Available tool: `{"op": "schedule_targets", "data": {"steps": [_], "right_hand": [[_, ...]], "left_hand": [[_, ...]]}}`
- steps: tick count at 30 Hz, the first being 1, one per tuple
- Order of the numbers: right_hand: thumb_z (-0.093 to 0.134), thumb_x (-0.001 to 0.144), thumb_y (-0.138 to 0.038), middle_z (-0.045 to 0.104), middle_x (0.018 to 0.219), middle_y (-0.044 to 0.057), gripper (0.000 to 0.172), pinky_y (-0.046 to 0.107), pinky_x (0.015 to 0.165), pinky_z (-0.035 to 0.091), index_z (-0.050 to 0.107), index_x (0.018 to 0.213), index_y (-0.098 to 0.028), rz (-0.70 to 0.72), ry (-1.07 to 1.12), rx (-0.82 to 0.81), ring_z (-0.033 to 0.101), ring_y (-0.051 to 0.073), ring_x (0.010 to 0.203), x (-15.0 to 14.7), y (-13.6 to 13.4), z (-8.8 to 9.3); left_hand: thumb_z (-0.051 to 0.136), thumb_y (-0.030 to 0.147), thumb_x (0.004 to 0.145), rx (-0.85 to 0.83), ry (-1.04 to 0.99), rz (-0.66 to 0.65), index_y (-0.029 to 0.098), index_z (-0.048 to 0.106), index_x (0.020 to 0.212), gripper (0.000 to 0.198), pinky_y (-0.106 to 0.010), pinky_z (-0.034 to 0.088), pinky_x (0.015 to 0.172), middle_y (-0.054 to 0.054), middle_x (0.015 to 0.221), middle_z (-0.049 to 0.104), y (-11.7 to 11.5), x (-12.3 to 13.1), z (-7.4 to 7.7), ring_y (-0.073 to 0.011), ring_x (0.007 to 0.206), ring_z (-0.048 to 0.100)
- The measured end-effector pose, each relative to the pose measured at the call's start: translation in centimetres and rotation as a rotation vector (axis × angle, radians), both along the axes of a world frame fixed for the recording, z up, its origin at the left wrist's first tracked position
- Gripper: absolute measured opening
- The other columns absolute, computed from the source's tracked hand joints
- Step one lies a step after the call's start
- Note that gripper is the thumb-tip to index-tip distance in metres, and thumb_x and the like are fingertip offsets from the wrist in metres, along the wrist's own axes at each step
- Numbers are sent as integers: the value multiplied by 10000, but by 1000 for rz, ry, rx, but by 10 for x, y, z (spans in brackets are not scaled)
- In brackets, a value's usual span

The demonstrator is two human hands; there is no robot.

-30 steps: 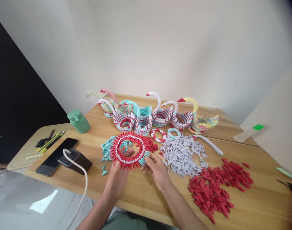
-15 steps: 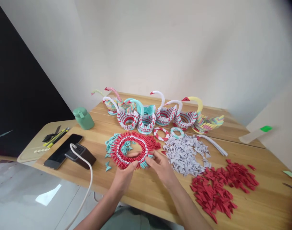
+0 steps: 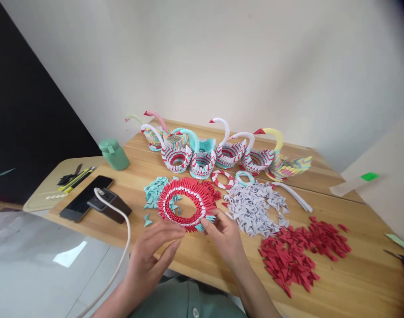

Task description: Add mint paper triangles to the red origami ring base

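A spiky ring of folded paper pieces [image 3: 168, 196], red with a white band and a few teal pieces at its lower right edge, is held above the table. My right hand [image 3: 223, 232] pinches it there, thumb on the near side beside the teal pieces. My left hand [image 3: 153, 251] is just below and left of the ring, its fingers apart and holding nothing I can see; whether a fingertip touches the ring's near edge is unclear. Behind the ring lie loose teal paper pieces [image 3: 152, 196], partly hidden by it.
Folded paper swans [image 3: 230, 152] stand in a row at the back. Two small paper rings [image 3: 222, 179], a white pile [image 3: 254, 210] and a red pile [image 3: 291, 256] of pieces lie to the right. A green cup [image 3: 115, 154], phone [image 3: 85, 198] and corded black block [image 3: 111, 207] are left.
My left hand has let go of the ring and drawn back down and left, its fingers parting. My right hand keeps its pinch on the ring. The view has shifted slightly.
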State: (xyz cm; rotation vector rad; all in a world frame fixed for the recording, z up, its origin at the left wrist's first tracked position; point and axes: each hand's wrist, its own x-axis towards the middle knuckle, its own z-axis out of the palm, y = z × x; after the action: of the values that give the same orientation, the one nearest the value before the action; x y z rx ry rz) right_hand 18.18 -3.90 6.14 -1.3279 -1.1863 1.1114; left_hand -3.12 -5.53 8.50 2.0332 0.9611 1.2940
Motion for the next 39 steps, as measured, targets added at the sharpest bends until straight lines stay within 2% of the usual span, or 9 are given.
{"op": "schedule_targets", "data": {"steps": [3, 7, 15, 19, 22, 25, 30, 36, 39], "right_hand": [[720, 777, -455, 590, 629, -17, 269, 275, 524, 426, 662, 871, -210, 45, -9, -20, 519, 150, 539, -10, -4, 0], [718, 777, -431, 601, 635, -12, 225, 275, 548, 439, 663, 803, -215, 139, 51, -39, 523, 157, 567, -19, -16, 3], [586, 905, -424, 751, 987, 69, 260, 332, 761, 526, 725, 1014, -234, 394, -125, 19, 681, 237, 866, 0, -23, 9], [543, 935, -368, 744, 1052, 86, 246, 391, 848, 536, 701, 1068, -233, 325, -454, 151, 682, 260, 958, -5, 1, -5], [622, 889, -320, 575, 1393, 148, 421, 503, 1080, 396, 603, 1292, -203, 387, -766, 431, 509, 321, 1284, -31, 28, -24], [679, 860, -356, 458, 1501, 170, 535, 570, 1124, 304, 560, 1354, -191, 478, -1005, 604, 372, 372, 1386, -66, 58, -40], [632, 905, -379, 571, 1403, 112, 336, 548, 1133, 271, 658, 1200, -220, 624, -1087, 712, 399, 334, 1367, -104, 94, -48], [571, 928, -215, 682, 1220, 110, 195, 500, 1082, 364, 690, 1082, -213, 536, -1050, 677, 537, 286, 1235, -63, 77, -57], [567, 924, -213, 687, 1221, 121, 192, 522, 1072, 376, 699, 1063, -209, 461, -1051, 606, 553, 299, 1226, -27, 56, -51]], "left_hand": [[633, 155, 878, 68, 107, 61, 223, 658, 1098, 232, -323, 490, 958, -80, 1111, 720, 10, 15, 6, -220, 1062, 661], [644, 227, 885, 84, 237, 108, 207, 592, 1245, 364, -294, 527, 779, -91, 1042, 732, 10, 24, 0, -223, 905, 687], [601, 221, 915, -10, 250, 217, 288, 583, 1274, 365, -197, 549, 670, -19, 936, 746, -36, -13, 1, -144, 753, 701], [633, 292, 897, -4, 300, 259, 326, 589, 1279, 386, -193, 580, 684, -8, 970, 761, -59, -37, -5, -154, 761, 724], [653, 324, 884, -61, 331, 311, 357, 572, 1299, 424, -209, 596, 733, -3, 1040, 755, -71, -51, -15, -168, 826, 734], [661, 327, 880, -148, 370, 362, 371, 552, 1324, 460, -234, 605, 747, -7, 1062, 749, -78, -63, -26, -175, 836, 734], [640, 362, 888, -216, 374, 381, 387, 546, 1344, 466, -283, 610, 765, -21, 1125, 733, -76, -70, -35, -208, 917, 723], [617, 322, 902, -278, 198, 297, 383, 590, 1298, 402, -226, 577, 762, -5, 1060, 741, -49, -51, -17, -170, 857, 709], [584, 264, 919, -245, 159, 110, 347, 550, 1357, 447, -212, 551, 732, -22, 1021, 736, -25, -33, -7, -165, 827, 696]]}}
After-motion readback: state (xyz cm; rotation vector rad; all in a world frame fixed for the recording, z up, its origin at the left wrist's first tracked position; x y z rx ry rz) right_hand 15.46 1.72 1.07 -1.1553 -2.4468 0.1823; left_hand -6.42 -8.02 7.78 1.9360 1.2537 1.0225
